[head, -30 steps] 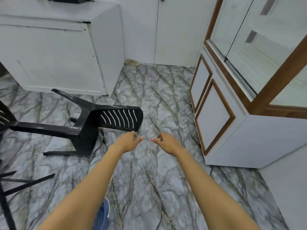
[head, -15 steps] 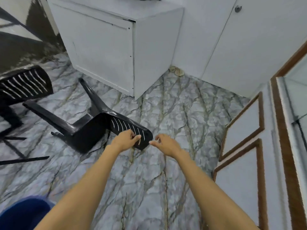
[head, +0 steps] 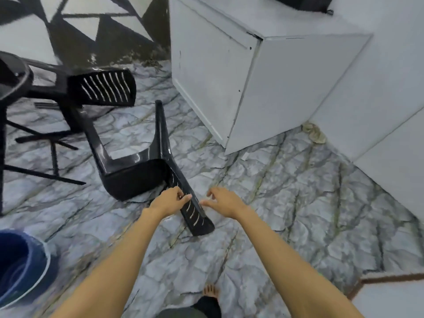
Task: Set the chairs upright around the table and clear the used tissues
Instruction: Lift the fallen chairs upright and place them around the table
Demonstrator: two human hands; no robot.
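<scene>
A black plastic chair (head: 137, 171) lies tipped over on the marble floor, legs pointing away, slatted backrest toward me. My left hand (head: 168, 200) curls its fingers over the backrest's left edge. My right hand (head: 226, 201) hovers just to the right of the backrest, fingers spread, not touching it. A second black chair (head: 103, 88) lies on its side farther back at the left, next to a dark round table (head: 11, 79). A crumpled tissue-like wad (head: 314, 133) sits on the floor in the far corner by the white cabinet.
A white cabinet (head: 241, 76) stands right behind the fallen chair. A blue bucket (head: 20, 267) sits at the lower left. A wood-trimmed white unit (head: 390, 292) is at the lower right. My bare foot (head: 211, 291) shows below. Thin black table legs (head: 46, 143) cross the left floor.
The view swung left and closer to the fallen chair. My left hand went from resting on the backrest to gripping its edge; my right hand came up beside it.
</scene>
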